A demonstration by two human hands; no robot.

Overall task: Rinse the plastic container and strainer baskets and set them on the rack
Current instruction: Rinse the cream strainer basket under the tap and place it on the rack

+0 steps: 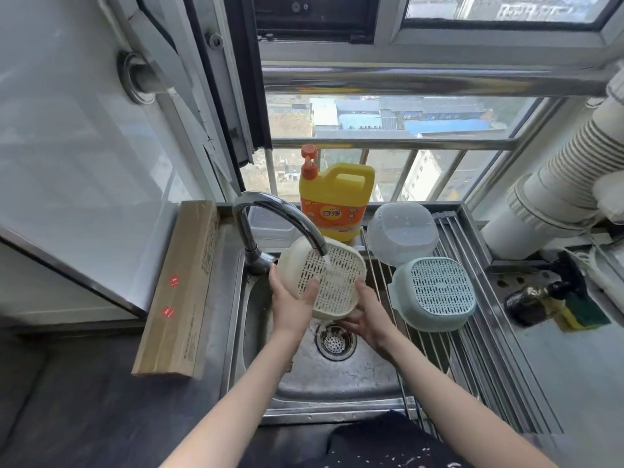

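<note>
I hold a cream strainer basket [332, 282] tilted, bottom up, under the running faucet [287, 217] above the steel sink [337, 376]. My left hand [290, 302] grips its left rim, thumb on the perforated bottom. My right hand [366, 315] cups its lower right edge from beneath. A pale green strainer basket [435, 295] lies upside down on the roll-up rack [449, 352] over the sink's right side. Behind it on the rack, a clear plastic container [401, 231] also rests upside down.
A yellow dish-soap jug [334, 201] stands behind the faucet on the sill. A long cardboard box [184, 288] lies along the sink's left edge. At the right, a dark bottle [533, 297] and a sponge [584, 312] sit on the counter, under stacked paper cups [574, 163].
</note>
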